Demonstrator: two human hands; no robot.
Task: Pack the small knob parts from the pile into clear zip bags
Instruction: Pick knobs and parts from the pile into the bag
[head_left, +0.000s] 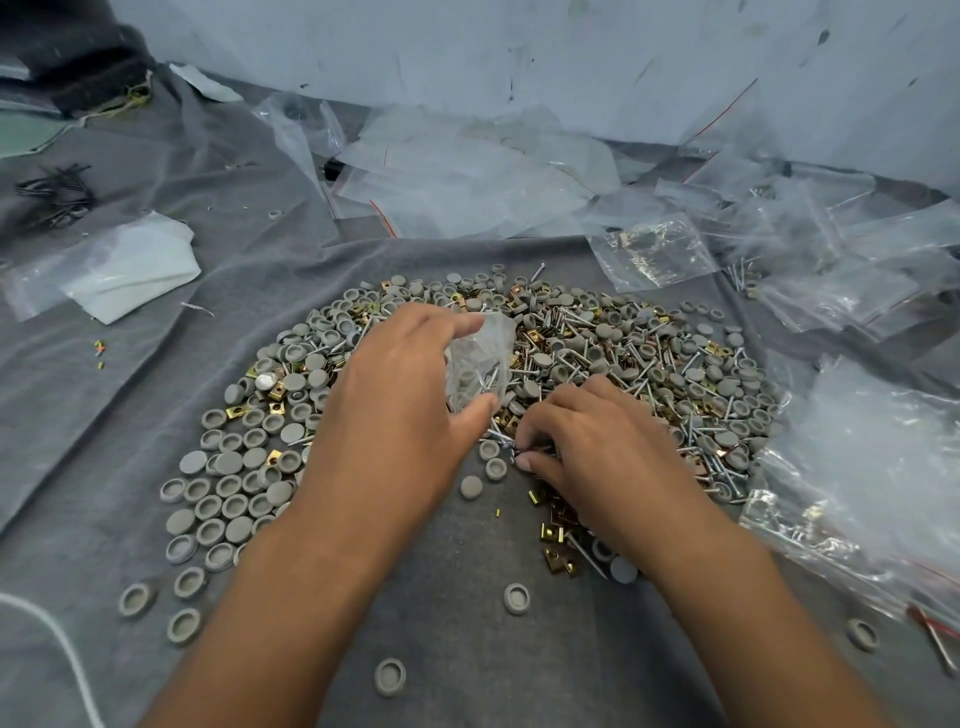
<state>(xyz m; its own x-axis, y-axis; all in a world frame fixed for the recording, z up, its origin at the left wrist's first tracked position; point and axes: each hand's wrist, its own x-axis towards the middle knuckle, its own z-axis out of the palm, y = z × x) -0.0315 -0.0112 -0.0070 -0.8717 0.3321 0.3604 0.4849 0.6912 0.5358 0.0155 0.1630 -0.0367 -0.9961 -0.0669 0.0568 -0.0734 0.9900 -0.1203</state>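
Note:
A wide pile (649, 358) of grey round knob caps, silver screws and brass square nuts lies on the grey cloth. My left hand (400, 395) holds a small clear zip bag (480, 364) upright over the pile between forefinger and thumb; a few screws show inside it. Just right of the bag, my right hand (587, 441) rests on the pile with its fingers curled and pinches several screws (511, 447) at their tips.
Empty clear zip bags (467, 171) with red seal strips lie heaped behind the pile. Filled bags (857, 493) are stacked along the right side. Loose grey caps (218, 499) spread over the cloth (104, 415) at left and front. A white cord (57, 649) crosses the lower left.

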